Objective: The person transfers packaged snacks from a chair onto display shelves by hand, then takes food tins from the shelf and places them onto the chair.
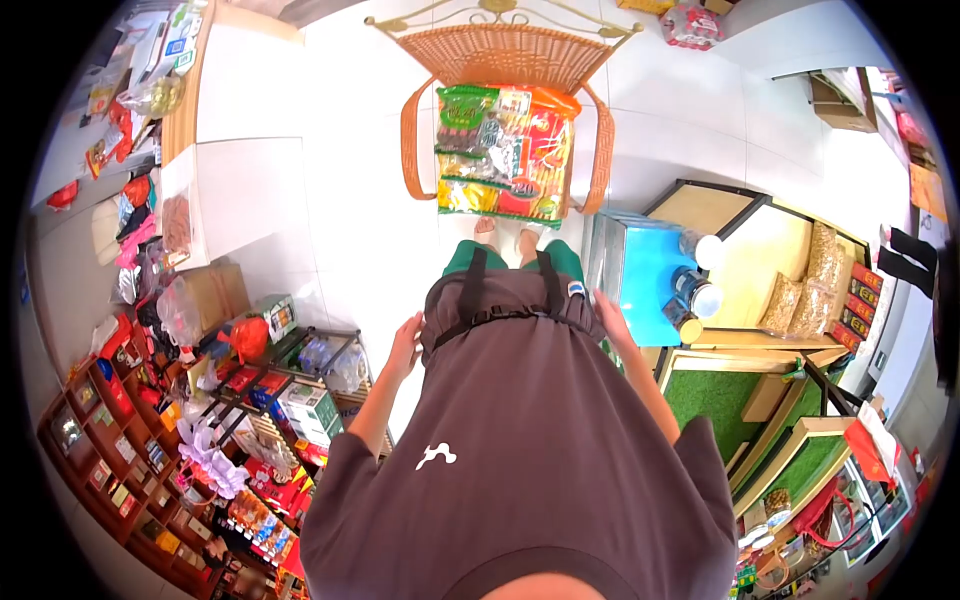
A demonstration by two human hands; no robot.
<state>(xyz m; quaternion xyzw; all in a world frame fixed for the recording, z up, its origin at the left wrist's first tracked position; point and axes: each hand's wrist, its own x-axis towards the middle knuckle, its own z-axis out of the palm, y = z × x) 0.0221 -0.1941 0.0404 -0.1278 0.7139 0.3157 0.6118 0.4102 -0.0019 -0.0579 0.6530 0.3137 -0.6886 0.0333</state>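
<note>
My left hand [405,345] hangs at the left side of my body, beside the dark shirt, its fingers partly in view. On the other side my right hand [612,318] is near the shirt's edge, close to the blue box [645,270]. Nothing can be made out in either hand. Ahead of my feet stands a wicker chair [500,52] with armrests. Several snack packages lie on its seat: a green bag [462,118], a yellow bag [468,194] and a red and orange package [548,150].
Jars [705,298] stand on the blue box at the right. Behind them, a wooden display [790,250] holds bags of nuts [820,280]. At the left are a black rack [345,350], a cardboard box [215,292] and a white counter [250,80].
</note>
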